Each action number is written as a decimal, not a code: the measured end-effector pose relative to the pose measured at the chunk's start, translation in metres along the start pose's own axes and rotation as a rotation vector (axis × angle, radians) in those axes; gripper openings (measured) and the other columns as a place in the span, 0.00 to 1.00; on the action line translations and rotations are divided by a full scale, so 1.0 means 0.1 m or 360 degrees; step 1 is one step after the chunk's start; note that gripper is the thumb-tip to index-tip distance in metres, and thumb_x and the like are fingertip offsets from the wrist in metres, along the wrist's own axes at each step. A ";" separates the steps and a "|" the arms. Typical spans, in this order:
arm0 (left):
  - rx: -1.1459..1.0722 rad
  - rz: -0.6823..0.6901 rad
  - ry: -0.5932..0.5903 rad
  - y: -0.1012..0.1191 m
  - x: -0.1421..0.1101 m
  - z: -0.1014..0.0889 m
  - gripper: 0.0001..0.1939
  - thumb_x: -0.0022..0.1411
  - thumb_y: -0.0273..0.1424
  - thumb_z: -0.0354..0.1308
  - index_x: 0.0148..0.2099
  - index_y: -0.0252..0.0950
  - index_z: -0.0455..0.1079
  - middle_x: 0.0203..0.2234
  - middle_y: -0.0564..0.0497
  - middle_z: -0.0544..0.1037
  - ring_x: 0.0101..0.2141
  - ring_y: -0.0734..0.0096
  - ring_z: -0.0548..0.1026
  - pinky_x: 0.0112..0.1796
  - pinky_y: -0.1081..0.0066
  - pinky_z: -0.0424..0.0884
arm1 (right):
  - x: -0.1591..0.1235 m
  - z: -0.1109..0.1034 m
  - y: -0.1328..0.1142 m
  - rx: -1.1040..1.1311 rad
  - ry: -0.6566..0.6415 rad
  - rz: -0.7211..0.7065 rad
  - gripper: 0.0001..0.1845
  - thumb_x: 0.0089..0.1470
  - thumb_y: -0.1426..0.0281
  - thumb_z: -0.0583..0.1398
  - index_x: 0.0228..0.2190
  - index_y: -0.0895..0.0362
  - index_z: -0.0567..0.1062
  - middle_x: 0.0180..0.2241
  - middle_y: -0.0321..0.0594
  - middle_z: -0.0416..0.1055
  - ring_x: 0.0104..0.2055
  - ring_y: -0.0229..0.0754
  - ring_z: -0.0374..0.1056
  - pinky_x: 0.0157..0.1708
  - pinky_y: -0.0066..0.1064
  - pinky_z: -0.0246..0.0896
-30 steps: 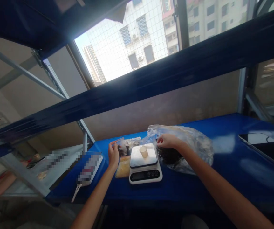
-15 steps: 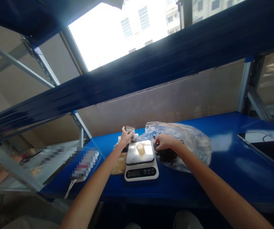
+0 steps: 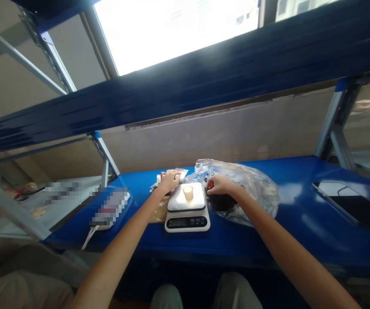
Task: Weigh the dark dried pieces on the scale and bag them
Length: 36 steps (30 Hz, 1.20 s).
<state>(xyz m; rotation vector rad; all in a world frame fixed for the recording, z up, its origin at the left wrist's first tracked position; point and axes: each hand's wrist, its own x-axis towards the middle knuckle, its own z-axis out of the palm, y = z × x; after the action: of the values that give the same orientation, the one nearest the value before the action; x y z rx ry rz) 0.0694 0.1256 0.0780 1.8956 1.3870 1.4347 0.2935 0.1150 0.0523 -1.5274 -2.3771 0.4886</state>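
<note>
Cup (image 3: pixel 188 194) set on scale (image 3: pixel 179 205); right hand (image 3: pixel 219 185) bunched over dark stuff (image 3: pixel 221 202) in clear bag (image 3: pixel 264 195), right of scale, pinch can't be told; left hand (image 3: pixel 170 181) bent over small bags (image 3: pixel 183 173), behind scale's left, grip hidden; scale should not be bumped

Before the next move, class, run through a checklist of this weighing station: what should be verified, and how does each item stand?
1. Cup upright on the scale: ok.
2. Scale standing on the blue table: ok.
3. Display reading: cannot tell; no digits are legible.
4. Both hands away from the bags: not ok; the left hand is at the small bags, the right hand at the large clear bag.
5. Phone-like device apart from the scale: ok.
</note>
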 end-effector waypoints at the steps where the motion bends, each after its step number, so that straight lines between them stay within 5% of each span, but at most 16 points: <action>1: 0.0060 -0.0028 -0.0046 -0.04 -0.01 -0.02 0.06 0.54 0.34 0.60 0.30 0.36 0.73 0.29 0.45 0.76 0.35 0.61 0.72 0.41 0.66 0.65 | 0.00 0.01 0.00 0.0008 0.0015 0.0005 0.14 0.38 0.69 0.60 0.30 0.60 0.79 0.30 0.43 0.77 0.30 0.42 0.69 0.25 0.27 0.57; 5: 0.0397 -0.0109 -0.0075 -0.25 -0.05 -0.04 0.09 0.56 0.35 0.55 0.29 0.37 0.74 0.30 0.46 0.77 0.38 0.58 0.72 0.45 0.65 0.61 | -0.01 0.04 0.03 0.0051 0.0160 0.0051 0.13 0.39 0.72 0.60 0.31 0.61 0.78 0.31 0.43 0.77 0.31 0.41 0.70 0.26 0.25 0.59; 10: 0.0590 -0.0066 0.0285 -0.43 -0.11 0.02 0.16 0.61 0.33 0.45 0.39 0.38 0.74 0.41 0.45 0.77 0.46 0.58 0.70 0.49 0.60 0.57 | -0.03 0.05 0.06 0.0144 0.0204 0.0065 0.11 0.41 0.73 0.61 0.32 0.61 0.77 0.31 0.43 0.77 0.31 0.40 0.71 0.27 0.23 0.61; 20: 0.0344 -0.0440 0.0993 -0.58 -0.07 -0.31 0.08 0.54 0.28 0.50 0.38 0.38 0.67 0.35 0.46 0.74 0.44 0.55 0.68 0.47 0.57 0.56 | -0.04 0.02 0.10 0.0198 0.0318 -0.0051 0.06 0.44 0.72 0.61 0.28 0.59 0.77 0.27 0.42 0.77 0.29 0.41 0.71 0.27 0.26 0.63; 28: 0.0298 -0.0762 0.1418 -0.77 -0.09 -0.47 0.04 0.54 0.28 0.50 0.27 0.38 0.61 0.26 0.48 0.70 0.37 0.58 0.68 0.39 0.63 0.59 | -0.12 -0.07 0.13 0.0357 0.0417 0.0017 0.08 0.49 0.71 0.59 0.32 0.60 0.76 0.27 0.42 0.76 0.29 0.39 0.71 0.28 0.25 0.64; 31: 0.0167 -0.0957 0.1369 -0.94 -0.07 -0.53 0.06 0.51 0.28 0.53 0.24 0.39 0.60 0.23 0.49 0.68 0.33 0.59 0.68 0.35 0.64 0.59 | -0.14 -0.10 0.14 0.0367 0.0431 0.0025 0.10 0.50 0.69 0.59 0.34 0.60 0.76 0.28 0.42 0.76 0.31 0.39 0.71 0.29 0.25 0.65; 36: 0.0163 -0.0920 0.1171 -1.16 -0.05 -0.54 0.06 0.50 0.28 0.52 0.23 0.39 0.65 0.21 0.49 0.70 0.29 0.61 0.68 0.33 0.66 0.59 | -0.17 -0.13 0.17 0.0271 0.0183 0.0055 0.16 0.41 0.63 0.65 0.33 0.58 0.78 0.30 0.41 0.76 0.31 0.40 0.70 0.28 0.25 0.63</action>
<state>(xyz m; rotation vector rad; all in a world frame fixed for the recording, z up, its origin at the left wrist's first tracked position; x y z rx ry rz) -0.0324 0.1585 0.0078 0.8628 2.1286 1.8177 0.3197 0.1082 0.0558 -1.4814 -2.1665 0.5785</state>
